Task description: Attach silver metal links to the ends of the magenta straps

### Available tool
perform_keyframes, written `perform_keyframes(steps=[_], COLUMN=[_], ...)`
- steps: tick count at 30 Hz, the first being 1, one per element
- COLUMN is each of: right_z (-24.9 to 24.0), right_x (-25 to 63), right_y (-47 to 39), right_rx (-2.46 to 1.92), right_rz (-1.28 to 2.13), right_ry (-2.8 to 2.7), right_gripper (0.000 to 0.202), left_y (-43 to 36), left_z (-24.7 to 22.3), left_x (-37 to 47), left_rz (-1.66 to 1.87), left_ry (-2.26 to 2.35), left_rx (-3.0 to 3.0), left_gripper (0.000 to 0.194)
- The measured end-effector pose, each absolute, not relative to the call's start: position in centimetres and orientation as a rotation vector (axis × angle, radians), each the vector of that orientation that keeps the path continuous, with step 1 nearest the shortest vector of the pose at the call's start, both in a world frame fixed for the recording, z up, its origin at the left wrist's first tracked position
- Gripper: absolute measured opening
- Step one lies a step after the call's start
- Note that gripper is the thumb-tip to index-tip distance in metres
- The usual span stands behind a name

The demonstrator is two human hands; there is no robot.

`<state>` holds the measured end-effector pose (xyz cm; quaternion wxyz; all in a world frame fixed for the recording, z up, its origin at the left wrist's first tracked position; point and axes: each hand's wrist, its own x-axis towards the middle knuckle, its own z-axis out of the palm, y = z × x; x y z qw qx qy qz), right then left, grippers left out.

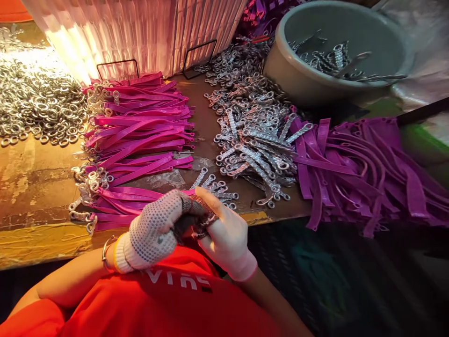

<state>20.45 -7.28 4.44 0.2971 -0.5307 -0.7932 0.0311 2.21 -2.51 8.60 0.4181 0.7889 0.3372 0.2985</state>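
Observation:
My left hand (pixel 151 234), in a white glove with grey dots, is closed close to my body at the table's front edge. Against it, my right hand (pixel 228 239) in a plain white glove is closed too, thumb pointing up. Dark brownish material shows around the fingers where they meet; whether it is stained glove or something held cannot be told. Just beyond my fingers lie several ridged metal links (pixel 217 187) with looped ends. Left of them are rows of magenta straps (pixel 140 140), with metal links at their left ends.
Metal rings (pixel 45 103) are heaped at the left under bright light. A big pile of metal links (pixel 256 150) lies right of centre, beside loose purple straps (pixel 354 173). Behind stand a grey tub (pixel 298 70) holding metal pieces and a translucent ribbed panel (pixel 140 32).

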Motion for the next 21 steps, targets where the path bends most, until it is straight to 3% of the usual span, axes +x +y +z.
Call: perform_keyframes(steps=[6, 10, 15, 21], right_z=[6.1, 6.6, 6.1, 6.3], right_x=[20.8, 21.0, 21.4, 20.5], right_y=[-7.4, -7.4, -7.6, -7.6], right_rx=[-1.32, -1.263, -1.188, -1.146], right_rz=[0.593, 0.888, 1.044, 1.113], right_ry=[-1.848, -1.769, -1.731, -1.683], right_gripper=[0.032, 0.042, 0.031, 0.038], left_y=[-0.9, -0.5, -0.3, 0.1], left_z=[8.9, 9.3, 9.2, 9.0], left_x=[1.6, 1.4, 1.9, 2.4], left_rz=[0.721, 0.535, 0.37, 0.294], left_ry=[0.922, 0.828, 0.74, 0.653], left_rx=[1.83, 1.559, 1.158, 1.0], left_gripper=[0.026, 0.028, 0.029, 0.028])
